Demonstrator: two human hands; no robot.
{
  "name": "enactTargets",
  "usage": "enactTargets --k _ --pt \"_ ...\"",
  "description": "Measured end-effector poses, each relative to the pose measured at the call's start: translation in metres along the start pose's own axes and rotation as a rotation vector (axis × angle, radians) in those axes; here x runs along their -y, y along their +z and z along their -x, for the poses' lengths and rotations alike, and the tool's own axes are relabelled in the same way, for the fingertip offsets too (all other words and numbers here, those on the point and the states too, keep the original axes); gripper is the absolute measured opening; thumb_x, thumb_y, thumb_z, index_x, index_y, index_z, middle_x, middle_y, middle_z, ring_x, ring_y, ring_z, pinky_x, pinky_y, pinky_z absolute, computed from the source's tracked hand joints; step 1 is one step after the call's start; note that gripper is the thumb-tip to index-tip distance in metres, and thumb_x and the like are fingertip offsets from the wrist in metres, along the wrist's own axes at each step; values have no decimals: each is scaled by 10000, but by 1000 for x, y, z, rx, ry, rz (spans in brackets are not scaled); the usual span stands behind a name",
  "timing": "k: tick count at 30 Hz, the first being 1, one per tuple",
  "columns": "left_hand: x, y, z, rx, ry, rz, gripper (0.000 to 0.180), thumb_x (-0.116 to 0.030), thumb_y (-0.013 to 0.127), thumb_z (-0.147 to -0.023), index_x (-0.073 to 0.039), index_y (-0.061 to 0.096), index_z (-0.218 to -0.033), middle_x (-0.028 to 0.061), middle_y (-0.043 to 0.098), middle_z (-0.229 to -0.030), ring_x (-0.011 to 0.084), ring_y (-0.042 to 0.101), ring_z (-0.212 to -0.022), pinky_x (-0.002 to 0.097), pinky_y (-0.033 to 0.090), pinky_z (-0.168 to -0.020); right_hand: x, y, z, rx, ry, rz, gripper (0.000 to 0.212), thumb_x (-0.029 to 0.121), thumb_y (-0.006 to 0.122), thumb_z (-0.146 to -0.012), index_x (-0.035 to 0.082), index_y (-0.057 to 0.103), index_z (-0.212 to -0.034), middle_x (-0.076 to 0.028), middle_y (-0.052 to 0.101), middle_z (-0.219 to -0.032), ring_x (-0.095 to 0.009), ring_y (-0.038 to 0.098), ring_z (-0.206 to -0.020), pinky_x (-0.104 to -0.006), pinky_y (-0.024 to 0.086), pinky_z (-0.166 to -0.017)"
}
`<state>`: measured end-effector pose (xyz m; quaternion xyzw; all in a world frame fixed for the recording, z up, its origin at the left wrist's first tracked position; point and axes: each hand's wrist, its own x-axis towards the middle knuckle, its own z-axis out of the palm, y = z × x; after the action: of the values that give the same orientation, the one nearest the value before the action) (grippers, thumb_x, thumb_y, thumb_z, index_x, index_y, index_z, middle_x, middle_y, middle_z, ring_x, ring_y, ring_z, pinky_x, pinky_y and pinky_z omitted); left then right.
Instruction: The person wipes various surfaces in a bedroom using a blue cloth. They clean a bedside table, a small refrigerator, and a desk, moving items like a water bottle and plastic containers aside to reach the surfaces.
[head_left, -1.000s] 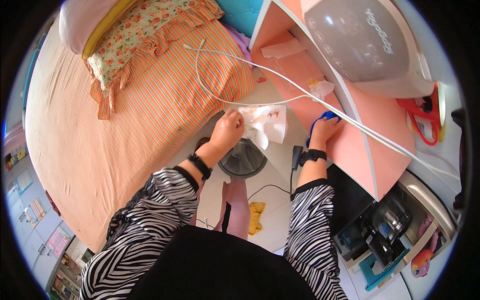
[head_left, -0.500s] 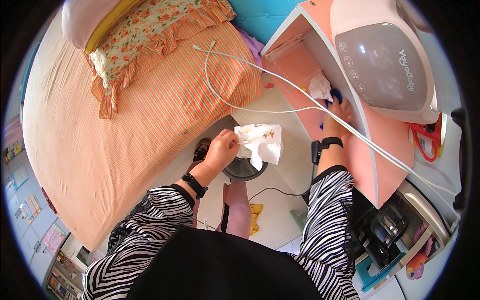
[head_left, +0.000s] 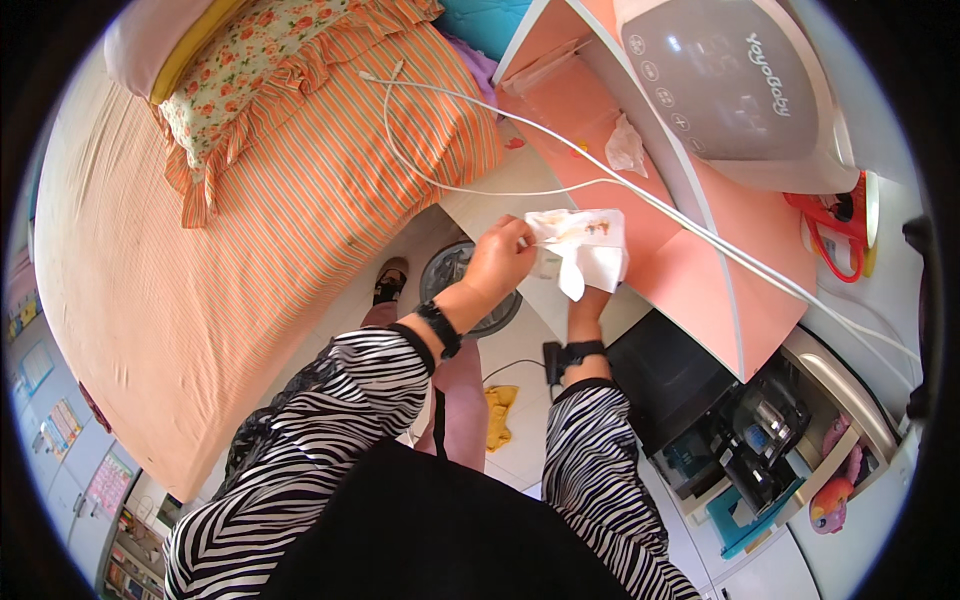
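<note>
A white paper tissue (head_left: 592,262) with brownish marks hangs from my left hand (head_left: 500,262), its fingers pinched on the tissue's left edge. Behind and below the tissue is my right hand (head_left: 588,303); its fingers are hidden, so what they hold, if anything, does not show. A round bin (head_left: 440,272) with a dark liner stands on the floor below my left forearm. In the pink shelf unit (head_left: 660,265) at right lies a crumpled white tissue (head_left: 626,145). The dark blue thing seen there earlier does not show now.
White cables (head_left: 735,258) stretch across the shelf unit toward the bed (head_left: 300,250) at left. A pink-and-grey appliance (head_left: 725,90) sits on the unit. An open drawer (head_left: 760,430) with dark items is at lower right. A yellow cloth (head_left: 500,415) lies on the floor.
My right hand has come out of the shelf unit, down and left to behind the tissue. The dark blue thing is gone from the shelf. My left hand and the tissue have moved right and up.
</note>
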<state>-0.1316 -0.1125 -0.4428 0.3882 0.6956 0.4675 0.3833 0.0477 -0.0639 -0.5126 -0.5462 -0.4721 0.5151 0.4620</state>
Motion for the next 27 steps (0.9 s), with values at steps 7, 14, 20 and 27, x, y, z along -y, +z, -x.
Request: enactTargets --k 7,14,20,27 --pt "-26 87 -36 -49 -79 19 29 -16 568 -692 -17 572 -721 186 566 -832 375 571 -730 421 478 -673 -3 4 64 50 -471 1020 403 -27 586 -710 48 566 -1105 -221 452 -1191 -420 453 -1050 -482 366 -919" --pt "-39 110 -61 175 38 -142 343 -92 590 -730 -51 553 -1068 201 568 -1034 382 549 -974 425 459 -819 -2 5 61 92 -376 962 475 -54 606 -676 86 561 -1128 -215 434 -1225 -408 446 -1077 -495 387 -896" --pt "-18 117 -132 217 521 -985 451 -140 518 -811 -88 454 -1254 208 267 -1416 401 278 -1298 524 247 -1028 -4 5 58 122 -348 1044 417 -79 587 -679 84 599 -1063 -216 450 -1208 -416 439 -1075 -498 381 -892" --pt "-5 95 -150 527 730 -1670 471 -149 536 -791 -21 441 -1234 133 506 -1183 314 498 -1125 368 396 -902 -1 6 55 134 -352 1052 401 -83 584 -665 76 614 -1033 -220 454 -1203 -418 450 -1057 -491 391 -875"
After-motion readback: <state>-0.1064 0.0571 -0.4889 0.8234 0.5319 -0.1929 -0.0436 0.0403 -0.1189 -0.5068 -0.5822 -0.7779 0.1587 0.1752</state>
